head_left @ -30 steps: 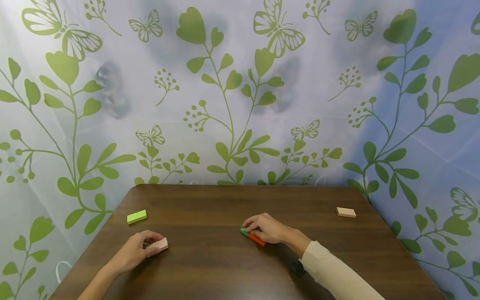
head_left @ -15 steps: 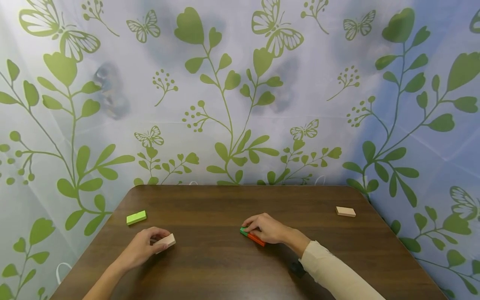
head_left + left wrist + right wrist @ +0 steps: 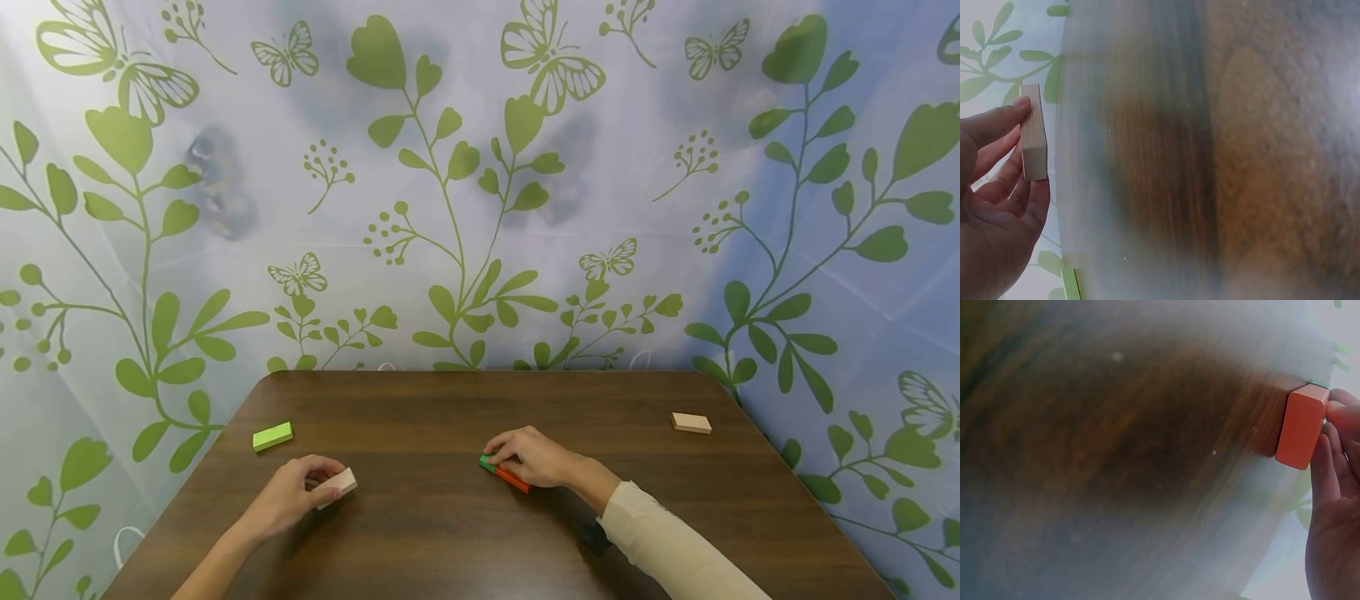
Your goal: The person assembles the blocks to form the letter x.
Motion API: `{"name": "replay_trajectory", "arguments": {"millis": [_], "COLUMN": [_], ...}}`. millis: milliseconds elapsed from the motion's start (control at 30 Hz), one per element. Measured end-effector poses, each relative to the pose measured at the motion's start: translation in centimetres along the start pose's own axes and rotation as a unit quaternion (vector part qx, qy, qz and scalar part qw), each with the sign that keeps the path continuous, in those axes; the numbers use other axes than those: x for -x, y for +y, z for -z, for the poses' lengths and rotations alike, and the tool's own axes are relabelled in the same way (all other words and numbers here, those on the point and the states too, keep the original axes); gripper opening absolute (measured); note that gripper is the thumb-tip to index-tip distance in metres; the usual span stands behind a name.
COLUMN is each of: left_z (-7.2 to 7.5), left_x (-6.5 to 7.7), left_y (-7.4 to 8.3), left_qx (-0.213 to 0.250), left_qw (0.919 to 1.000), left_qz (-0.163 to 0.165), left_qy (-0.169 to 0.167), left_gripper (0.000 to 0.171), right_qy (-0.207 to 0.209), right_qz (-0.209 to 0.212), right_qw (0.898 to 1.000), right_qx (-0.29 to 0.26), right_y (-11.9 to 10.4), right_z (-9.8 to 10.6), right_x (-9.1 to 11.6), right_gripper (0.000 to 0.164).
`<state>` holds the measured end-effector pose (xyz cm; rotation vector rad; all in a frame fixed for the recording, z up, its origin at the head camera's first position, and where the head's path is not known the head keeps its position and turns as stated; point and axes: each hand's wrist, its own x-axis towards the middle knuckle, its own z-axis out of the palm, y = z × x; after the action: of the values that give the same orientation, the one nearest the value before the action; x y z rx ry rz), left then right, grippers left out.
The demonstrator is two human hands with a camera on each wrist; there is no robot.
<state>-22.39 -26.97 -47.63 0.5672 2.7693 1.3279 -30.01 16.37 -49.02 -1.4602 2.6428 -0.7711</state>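
Note:
A pale wooden block (image 3: 341,486) is pinched between the thumb and fingers of my left hand (image 3: 277,502), at the left of the table. In the left wrist view, the thumb presses one face of the block (image 3: 1035,134) and fingers lie behind it. My right hand (image 3: 536,457) is at mid-table, its fingertips on a green block (image 3: 487,464) that sits end to end with a red block (image 3: 514,478). From the right wrist, the red block's end (image 3: 1302,428) shows large, with a thin green edge behind it and my fingers along its side.
A lime-green block (image 3: 272,436) lies at the table's left, beyond my left hand. Another pale wooden block (image 3: 692,423) lies near the right edge. Behind the brown table (image 3: 465,408) hangs a leaf-patterned curtain (image 3: 337,233). A dark object (image 3: 595,537) shows beneath the right sleeve.
My left hand has moved to the right with the wooden block in its grip, and slowed in the last half second. The right hand stays in place at the green and red blocks.

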Motion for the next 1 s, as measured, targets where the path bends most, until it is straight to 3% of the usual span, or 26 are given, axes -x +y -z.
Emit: {"name": "replay_trajectory", "arguments": {"millis": [433, 1000], "left_z": [-0.8, -1.7], "left_x": [-0.7, -1.5], "left_y": [1.1, 1.8], "left_qx": [0.002, 0.002], "left_qw": [1.0, 0.9999], "left_qz": [-0.005, -0.016], "left_qy": [0.002, -0.002], "left_gripper": [0.029, 0.028], "right_qy": [0.006, -0.003], "right_qz": [0.019, 0.003], "right_qw": [1.0, 1.0], "right_qx": [0.006, 0.008], "right_y": [-0.1, -0.1], "right_z": [0.1, 0.1], "right_x": [0.0, 0.0], "right_gripper": [0.021, 0.02]}}
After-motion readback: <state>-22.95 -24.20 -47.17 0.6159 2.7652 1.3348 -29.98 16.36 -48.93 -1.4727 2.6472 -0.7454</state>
